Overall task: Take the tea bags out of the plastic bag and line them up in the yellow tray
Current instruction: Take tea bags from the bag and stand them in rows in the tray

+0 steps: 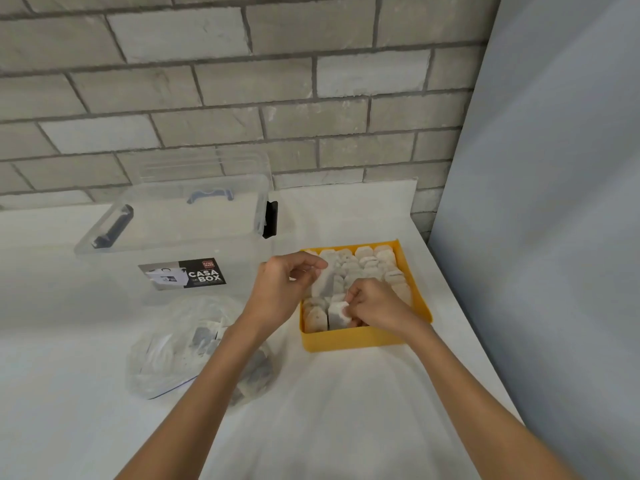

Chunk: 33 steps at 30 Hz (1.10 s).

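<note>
At frame centre, the left hand (282, 284) pinches a tea bag (323, 282) above the yellow tray (363, 337); the right hand's (375, 304) fingers (351, 301) pinch another tea bag (337, 315) inside.

Soft, even light is washing out the white counter (104, 427); the brick wall (242, 98) is bowing near the edges.

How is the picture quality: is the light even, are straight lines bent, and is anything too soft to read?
Head view: the light is soft and even, shadows faint; brick wall joints bow with the wide lens; tea bags in the yellow tray look pale and washed out; the plastic bag looks hazy inside; the box label reads clearly.
</note>
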Each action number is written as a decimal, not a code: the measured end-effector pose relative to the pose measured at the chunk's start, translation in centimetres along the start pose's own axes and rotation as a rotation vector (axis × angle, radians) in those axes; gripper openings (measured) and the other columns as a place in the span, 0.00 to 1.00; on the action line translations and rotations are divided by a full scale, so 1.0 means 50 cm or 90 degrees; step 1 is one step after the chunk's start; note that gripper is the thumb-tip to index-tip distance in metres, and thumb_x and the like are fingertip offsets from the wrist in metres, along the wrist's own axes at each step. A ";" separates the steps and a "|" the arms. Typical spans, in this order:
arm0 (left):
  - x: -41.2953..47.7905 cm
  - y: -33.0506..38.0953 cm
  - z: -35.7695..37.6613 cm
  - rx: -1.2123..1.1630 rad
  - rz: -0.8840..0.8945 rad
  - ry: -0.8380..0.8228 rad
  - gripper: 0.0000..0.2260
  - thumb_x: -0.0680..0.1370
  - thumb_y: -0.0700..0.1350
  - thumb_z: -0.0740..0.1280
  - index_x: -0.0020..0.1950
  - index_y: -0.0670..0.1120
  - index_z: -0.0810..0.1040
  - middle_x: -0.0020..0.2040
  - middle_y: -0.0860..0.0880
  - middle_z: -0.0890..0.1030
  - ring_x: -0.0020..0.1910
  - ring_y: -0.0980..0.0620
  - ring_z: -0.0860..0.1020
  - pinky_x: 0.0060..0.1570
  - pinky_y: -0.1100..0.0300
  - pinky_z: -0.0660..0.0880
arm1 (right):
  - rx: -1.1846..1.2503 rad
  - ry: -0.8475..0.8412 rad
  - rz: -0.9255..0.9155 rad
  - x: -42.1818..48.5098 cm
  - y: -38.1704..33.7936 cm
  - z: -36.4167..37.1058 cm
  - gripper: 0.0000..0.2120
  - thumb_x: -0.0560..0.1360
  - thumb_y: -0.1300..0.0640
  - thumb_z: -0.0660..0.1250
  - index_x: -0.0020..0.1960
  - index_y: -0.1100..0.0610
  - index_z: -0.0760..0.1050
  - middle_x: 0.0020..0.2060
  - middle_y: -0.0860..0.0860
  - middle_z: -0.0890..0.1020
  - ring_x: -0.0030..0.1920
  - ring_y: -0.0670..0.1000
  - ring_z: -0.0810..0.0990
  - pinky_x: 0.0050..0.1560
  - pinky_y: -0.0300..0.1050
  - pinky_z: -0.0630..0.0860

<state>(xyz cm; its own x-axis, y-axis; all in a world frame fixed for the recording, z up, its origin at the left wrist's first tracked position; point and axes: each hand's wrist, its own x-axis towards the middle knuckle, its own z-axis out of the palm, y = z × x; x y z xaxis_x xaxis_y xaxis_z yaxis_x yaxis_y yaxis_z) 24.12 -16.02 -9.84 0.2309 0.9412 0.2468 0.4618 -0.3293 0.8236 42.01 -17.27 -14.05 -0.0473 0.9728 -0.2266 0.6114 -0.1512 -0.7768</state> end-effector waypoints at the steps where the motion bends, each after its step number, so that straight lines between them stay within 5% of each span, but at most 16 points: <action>1: 0.000 -0.002 0.000 -0.003 0.000 0.002 0.09 0.76 0.36 0.69 0.45 0.50 0.83 0.43 0.53 0.84 0.39 0.57 0.79 0.41 0.73 0.71 | -0.015 -0.001 -0.002 0.000 0.000 0.002 0.07 0.72 0.66 0.68 0.42 0.55 0.72 0.35 0.53 0.81 0.35 0.51 0.84 0.42 0.46 0.80; 4: 0.001 -0.007 0.002 -0.016 -0.005 0.004 0.10 0.76 0.37 0.69 0.44 0.52 0.83 0.42 0.54 0.84 0.37 0.60 0.78 0.41 0.73 0.71 | -0.047 -0.010 -0.018 0.003 -0.004 0.004 0.08 0.73 0.65 0.69 0.40 0.56 0.73 0.34 0.52 0.79 0.36 0.52 0.83 0.45 0.48 0.80; 12: 0.010 -0.011 0.016 -0.030 -0.014 -0.015 0.08 0.76 0.35 0.69 0.45 0.48 0.84 0.44 0.49 0.84 0.40 0.56 0.79 0.40 0.72 0.73 | -0.039 0.066 -0.026 -0.016 -0.018 -0.031 0.04 0.76 0.64 0.63 0.46 0.58 0.75 0.30 0.53 0.81 0.24 0.42 0.77 0.29 0.35 0.74; 15: 0.015 -0.009 0.022 -0.011 -0.014 -0.051 0.08 0.76 0.35 0.68 0.46 0.47 0.84 0.45 0.49 0.84 0.43 0.56 0.80 0.43 0.70 0.74 | 0.010 0.122 -0.070 -0.028 -0.033 -0.067 0.05 0.77 0.60 0.63 0.48 0.55 0.77 0.34 0.50 0.82 0.30 0.46 0.82 0.37 0.43 0.80; 19: 0.019 0.004 0.043 -0.067 -0.022 -0.094 0.10 0.75 0.33 0.68 0.44 0.47 0.83 0.42 0.49 0.82 0.41 0.56 0.78 0.44 0.65 0.75 | 0.148 0.074 -0.078 -0.044 -0.050 -0.090 0.08 0.76 0.57 0.68 0.54 0.55 0.79 0.41 0.51 0.82 0.33 0.48 0.82 0.32 0.39 0.76; 23: 0.019 0.011 0.059 -0.113 -0.060 -0.105 0.08 0.74 0.35 0.70 0.45 0.48 0.79 0.41 0.46 0.80 0.39 0.54 0.78 0.43 0.60 0.76 | 0.151 0.096 -0.071 -0.045 -0.040 -0.093 0.05 0.73 0.59 0.71 0.48 0.58 0.79 0.33 0.51 0.81 0.30 0.45 0.78 0.30 0.34 0.73; 27: 0.023 -0.003 0.067 0.090 -0.011 -0.176 0.14 0.75 0.33 0.66 0.56 0.48 0.76 0.44 0.50 0.81 0.41 0.57 0.78 0.45 0.66 0.75 | 0.119 0.112 -0.048 -0.039 -0.016 -0.097 0.01 0.74 0.60 0.70 0.45 0.56 0.79 0.33 0.54 0.81 0.31 0.45 0.78 0.33 0.33 0.73; 30: 0.028 -0.020 0.078 0.339 0.044 -0.249 0.17 0.78 0.39 0.63 0.64 0.55 0.74 0.57 0.51 0.79 0.58 0.50 0.75 0.55 0.52 0.72 | 0.089 0.103 -0.012 -0.035 0.001 -0.098 0.01 0.75 0.61 0.69 0.46 0.56 0.78 0.31 0.53 0.80 0.30 0.46 0.78 0.32 0.35 0.73; 33: 0.028 -0.026 0.091 0.492 0.074 -0.295 0.18 0.81 0.42 0.58 0.68 0.58 0.71 0.64 0.49 0.73 0.63 0.44 0.69 0.57 0.45 0.65 | 0.070 0.079 0.014 -0.031 0.014 -0.090 0.01 0.75 0.61 0.68 0.47 0.57 0.78 0.31 0.53 0.80 0.29 0.45 0.77 0.31 0.36 0.75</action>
<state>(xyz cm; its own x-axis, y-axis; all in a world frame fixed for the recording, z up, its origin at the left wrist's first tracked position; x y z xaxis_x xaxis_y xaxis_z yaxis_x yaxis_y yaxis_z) 27.74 -14.61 -12.87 0.5552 0.8295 -0.0606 0.8219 -0.5361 0.1924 46.07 -18.08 -11.57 0.0673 0.9822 -0.1754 0.5212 -0.1845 -0.8332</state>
